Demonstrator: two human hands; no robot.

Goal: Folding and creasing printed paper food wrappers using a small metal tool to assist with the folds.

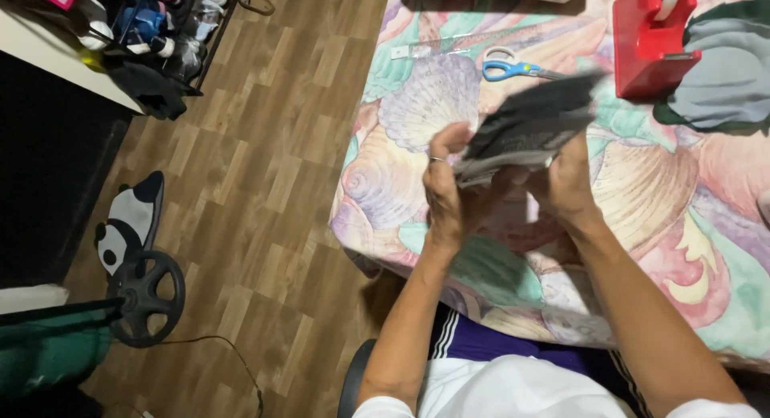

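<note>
Left hand (pixel 449 189) and right hand (pixel 565 181) both grip dark fabric piece (pixel 529 125).

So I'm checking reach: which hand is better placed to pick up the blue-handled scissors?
Probably the right hand: it sits nearer the scissors. Both hands, including the left hand, hold the dark fabric piece.
</note>
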